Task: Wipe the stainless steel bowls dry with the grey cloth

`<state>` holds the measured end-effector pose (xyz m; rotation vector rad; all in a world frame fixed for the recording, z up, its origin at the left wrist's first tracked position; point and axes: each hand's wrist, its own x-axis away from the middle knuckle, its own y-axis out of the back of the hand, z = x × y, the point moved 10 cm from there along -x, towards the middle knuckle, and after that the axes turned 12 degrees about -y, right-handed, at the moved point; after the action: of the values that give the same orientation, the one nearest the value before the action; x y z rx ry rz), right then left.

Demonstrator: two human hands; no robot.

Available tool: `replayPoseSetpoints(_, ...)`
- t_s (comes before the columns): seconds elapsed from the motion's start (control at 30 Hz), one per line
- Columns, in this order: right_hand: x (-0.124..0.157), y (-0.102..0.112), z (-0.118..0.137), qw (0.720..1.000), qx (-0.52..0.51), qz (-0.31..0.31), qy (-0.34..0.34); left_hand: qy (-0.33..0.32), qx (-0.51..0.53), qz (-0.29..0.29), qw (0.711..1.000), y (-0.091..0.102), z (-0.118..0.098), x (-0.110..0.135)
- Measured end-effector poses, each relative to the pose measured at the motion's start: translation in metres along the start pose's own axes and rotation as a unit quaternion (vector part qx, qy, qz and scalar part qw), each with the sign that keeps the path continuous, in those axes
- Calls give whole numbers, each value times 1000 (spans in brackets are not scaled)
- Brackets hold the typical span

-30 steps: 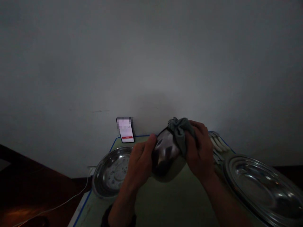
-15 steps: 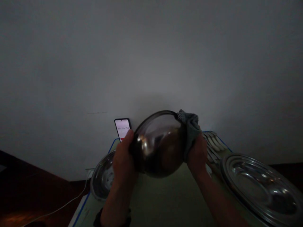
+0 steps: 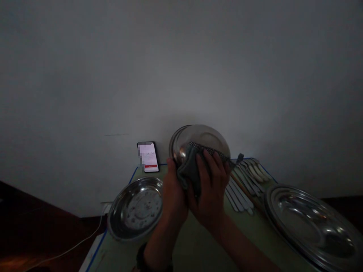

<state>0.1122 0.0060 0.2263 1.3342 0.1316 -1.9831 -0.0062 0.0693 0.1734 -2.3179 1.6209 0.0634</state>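
A shiny metal bowl point(image 3: 204, 135) is held up over the table, its underside turned towards me. My left hand point(image 3: 174, 192) grips the bowl's near left edge, thumb up along the rim. Pressed against the outside of the bowl is a grey-green cloth point(image 3: 190, 170) with a checked border. My right hand point(image 3: 211, 183) has its fingers bent over this cloth, holding it to the metal. Part of the bowl's lower side is hidden behind my hands and the cloth.
Left on the table point(image 3: 198, 249) stands a second metal bowl point(image 3: 141, 209) with spots inside. A phone point(image 3: 149, 158) leans on the wall behind it. Several pieces of cutlery point(image 3: 249, 175) lie at the back right, near large metal plates point(image 3: 306, 223). A white cable point(image 3: 76, 247) hangs at left.
The bowl has turned so its base shows more and has risen slightly. My right hand and the cloth have moved left from the right rim onto the bowl's underside. My left hand shifted right.
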Motion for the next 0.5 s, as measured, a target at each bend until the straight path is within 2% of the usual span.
replayPoseSetpoints(0.07,-7,2,0,999,-19,24,14,-33,-91,26,995,-2,-12,3)
replayPoseSetpoints(0.13,-15,3,-7,996,-68,62,0,-66,-170,57,982,-7,-24,6)
replayPoseSetpoints(0.23,-26,4,-23,985,-134,100,-44,-97,-207,114,967,-19,-31,11)
replayPoseSetpoints(0.3,-32,8,-34,980,-157,100,-70,-102,-206,124,965,-22,-29,13)
replayPoseSetpoints(0.37,-39,14,-46,977,-170,80,-99,-84,-207,104,969,-16,-25,12)
replayPoseSetpoints(0.5,-44,17,-76,960,-190,45,-202,-14,-219,12,975,9,-17,4)
